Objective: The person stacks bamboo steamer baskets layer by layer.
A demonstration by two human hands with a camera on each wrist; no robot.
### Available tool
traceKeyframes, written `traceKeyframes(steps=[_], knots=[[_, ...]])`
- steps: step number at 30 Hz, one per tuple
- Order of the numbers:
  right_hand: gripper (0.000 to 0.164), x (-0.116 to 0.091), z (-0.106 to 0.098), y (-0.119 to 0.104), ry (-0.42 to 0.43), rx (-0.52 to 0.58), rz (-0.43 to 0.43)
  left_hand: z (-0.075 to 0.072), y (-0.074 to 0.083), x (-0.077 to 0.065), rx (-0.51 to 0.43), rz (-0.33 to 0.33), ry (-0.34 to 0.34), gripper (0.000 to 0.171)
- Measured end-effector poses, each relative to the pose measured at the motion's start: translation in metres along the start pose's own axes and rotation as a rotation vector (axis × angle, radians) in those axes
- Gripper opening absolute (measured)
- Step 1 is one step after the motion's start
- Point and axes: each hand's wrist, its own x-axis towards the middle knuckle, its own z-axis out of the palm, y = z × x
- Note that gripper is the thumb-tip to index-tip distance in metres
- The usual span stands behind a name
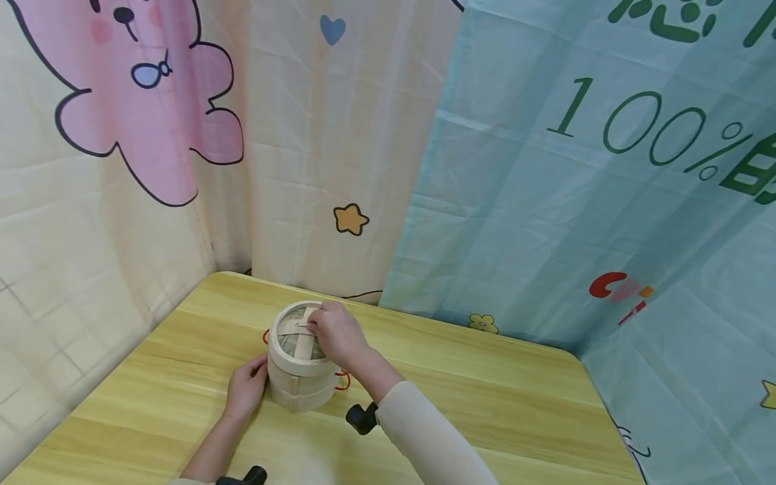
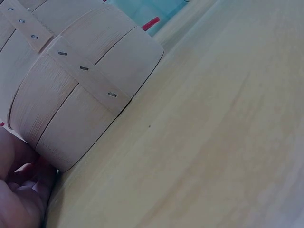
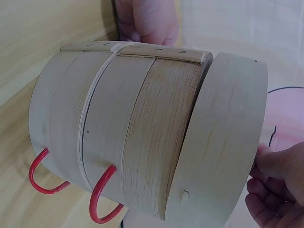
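Note:
A round bamboo steamer with two stacked tiers [image 1: 297, 391] stands upright on the table. Its lid [image 3: 221, 128], topped by crossed bamboo strips [image 1: 296, 327], sits on the upper tier with a thin dark gap along part of the seam. My right hand [image 1: 339, 335] pinches the strips at the top of the lid. Low on the steamer's left side, my left hand [image 1: 247, 387] has its fingers curled at the lower tier, pinching a mostly hidden red loop handle [image 2: 39, 162]. On the opposite side, red loop handles [image 3: 102, 194] stick out.
The steamer is on a light wood-grain table [image 1: 485, 391], near its back edge. Behind hangs a cream curtain [image 1: 303, 168] with a pink bear, joined by a light blue curtain [image 1: 515, 222] on the right. Each wrist carries a black camera mount [image 1: 362, 418].

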Motion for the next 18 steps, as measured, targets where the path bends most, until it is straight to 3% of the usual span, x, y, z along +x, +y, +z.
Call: traceKeyframes(steps=[18], knots=[[0.010,0.0027,0.0024,0.0010,-0.039,0.001,0.022,-0.0004,0.0013,0.0002,0.004,0.002,-0.011,0.030]])
